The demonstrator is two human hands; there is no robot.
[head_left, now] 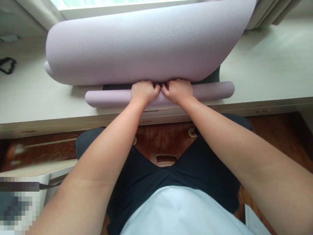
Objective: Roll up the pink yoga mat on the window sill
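Note:
A pale purple exercise mat (146, 45) lies on the white ledge, its far part curling up in a large loose bend. Along the ledge's front edge, the near end of the mat forms a tight, narrow roll (212, 91). My left hand (144, 91) is wrapped over the roll just left of its middle. Close beside it, my right hand (178, 90) grips the roll too, thumbs nearly touching. Part of a dark surface (212, 76) shows between the roll and the raised part. My fingertips are hidden behind the roll.
The white ledge (274, 65) runs along a window, with curtains (271, 14) at both sides. A black strap-like loop (7, 65) lies at the far left. Drawers (156, 119) sit under the ledge, above a brown wooden floor (158, 138).

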